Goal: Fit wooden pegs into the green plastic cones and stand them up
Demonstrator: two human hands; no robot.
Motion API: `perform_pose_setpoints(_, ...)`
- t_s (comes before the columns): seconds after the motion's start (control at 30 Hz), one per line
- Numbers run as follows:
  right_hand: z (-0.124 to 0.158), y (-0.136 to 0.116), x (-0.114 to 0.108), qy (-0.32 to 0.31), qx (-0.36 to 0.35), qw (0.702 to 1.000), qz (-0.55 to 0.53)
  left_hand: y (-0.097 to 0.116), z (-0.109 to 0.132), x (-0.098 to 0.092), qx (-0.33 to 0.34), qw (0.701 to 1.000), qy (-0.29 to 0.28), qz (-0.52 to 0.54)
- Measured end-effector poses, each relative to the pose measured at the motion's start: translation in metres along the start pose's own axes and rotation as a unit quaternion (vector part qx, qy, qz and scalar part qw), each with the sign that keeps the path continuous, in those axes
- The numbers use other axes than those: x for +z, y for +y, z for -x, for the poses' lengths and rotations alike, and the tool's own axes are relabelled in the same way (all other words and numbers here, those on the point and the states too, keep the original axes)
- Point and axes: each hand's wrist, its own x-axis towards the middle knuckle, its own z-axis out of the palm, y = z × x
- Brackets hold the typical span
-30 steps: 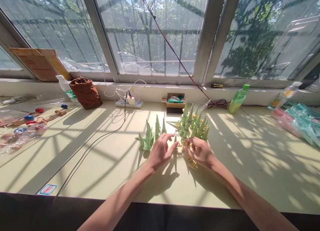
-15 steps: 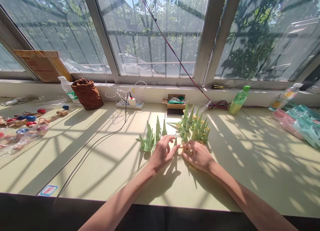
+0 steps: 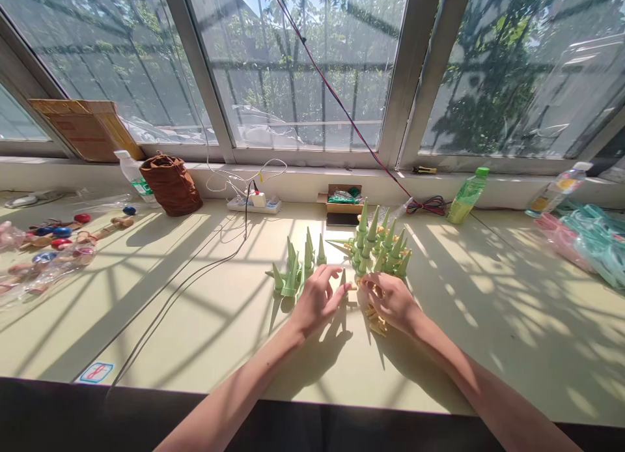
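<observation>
My left hand (image 3: 318, 297) is curled around a green cone (image 3: 343, 280), with thumb and forefinger close against it; my fingers partly hide its contact with them. A small pale yellow piece (image 3: 353, 286) shows by the left thumb tip. The fingers of my right hand (image 3: 389, 298) are pinched together just right of it, above a small heap of yellow pieces (image 3: 375, 323). What they pinch looks small and yellowish, but is mostly covered. Several green cones (image 3: 308, 251) stand beyond my left hand. A denser cluster of stacked green cones (image 3: 373, 234) rises behind my right hand.
Behind the cones sit a small open cardboard box (image 3: 344, 208) and a power strip (image 3: 268, 207). A black cable (image 3: 195, 268) crosses the table at left. Wooden toys in plastic (image 3: 53, 247), a brown pouch (image 3: 170, 185), a green-capped bottle (image 3: 467, 197) and teal plastic items (image 3: 593, 237) stand around.
My right hand has shifted slightly, its fingertips lifting a little off the yellow heap, more of which now shows. My left hand and the cones have stayed in place.
</observation>
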Motion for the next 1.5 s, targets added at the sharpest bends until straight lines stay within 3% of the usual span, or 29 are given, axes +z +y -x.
perform_pose_setpoints(0.23, -0.001, -0.012, -0.007, 0.057, 0.038, 0.994, -0.089, -0.002, 0.001, 0.002, 0.008, 1.000, 0.007, 0.007)
perform_pose_setpoints(0.8, -0.001, -0.014, -0.008, 0.041, 0.022, 0.996, -0.081, -0.005, 0.001, 0.003, 0.007, 0.997, -0.069, 0.042)
perform_pose_setpoints(1.17, -0.002, -0.015, -0.009, 0.048, 0.041, 0.994, -0.089, 0.005, -0.002, -0.002, -0.102, 0.982, -0.028, 0.159)
perform_pose_setpoints(1.5, -0.001, -0.015, -0.007, 0.044, 0.041, 0.992, -0.108, 0.005, -0.003, -0.002, -0.099, 0.982, -0.006, 0.161)
